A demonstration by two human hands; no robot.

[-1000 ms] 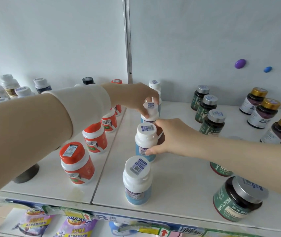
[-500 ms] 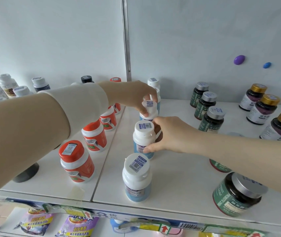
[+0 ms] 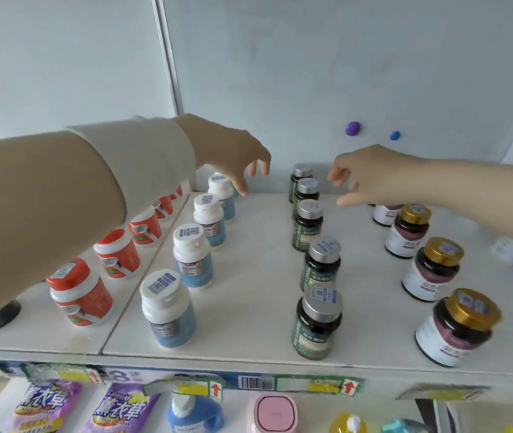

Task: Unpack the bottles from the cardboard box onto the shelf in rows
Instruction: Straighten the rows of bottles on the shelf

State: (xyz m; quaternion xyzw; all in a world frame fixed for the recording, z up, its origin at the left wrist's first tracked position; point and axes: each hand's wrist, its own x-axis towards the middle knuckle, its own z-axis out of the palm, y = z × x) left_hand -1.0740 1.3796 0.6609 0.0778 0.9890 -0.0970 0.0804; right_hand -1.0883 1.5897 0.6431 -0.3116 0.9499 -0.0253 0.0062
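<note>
Blue bottles set in row on shelf.
Left grip held open just above them; right grip loose, empty, green bottles below it.

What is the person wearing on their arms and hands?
On the left side there is a long beige sleeve that ends in a wide cream cuff at the wrist. The right arm is bare as far as the picture shows. The left hand and right hand are bare too: no gloves, rings or watch show.
</note>
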